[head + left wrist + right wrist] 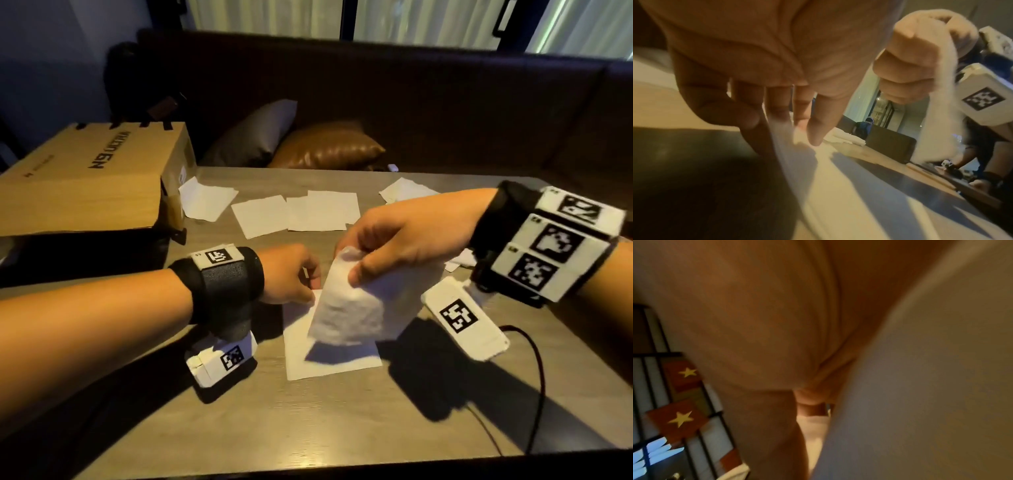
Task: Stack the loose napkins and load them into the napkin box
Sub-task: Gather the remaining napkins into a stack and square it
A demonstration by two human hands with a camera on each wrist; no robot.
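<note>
My right hand pinches a white napkin by its top edge and holds it hanging just above the table. The left wrist view shows that hand as a fist with the napkin dangling from it. Under it a flat napkin lies on the table. My left hand rests its straight fingers on that napkin's far left corner, thumb beside the edge. Several loose napkins lie spread along the far side. The right wrist view is filled by palm and blurred napkin.
A large brown cardboard box lies at the table's left end, with one napkin against it. A black cable runs over the right front. Behind the table is a sofa with two cushions.
</note>
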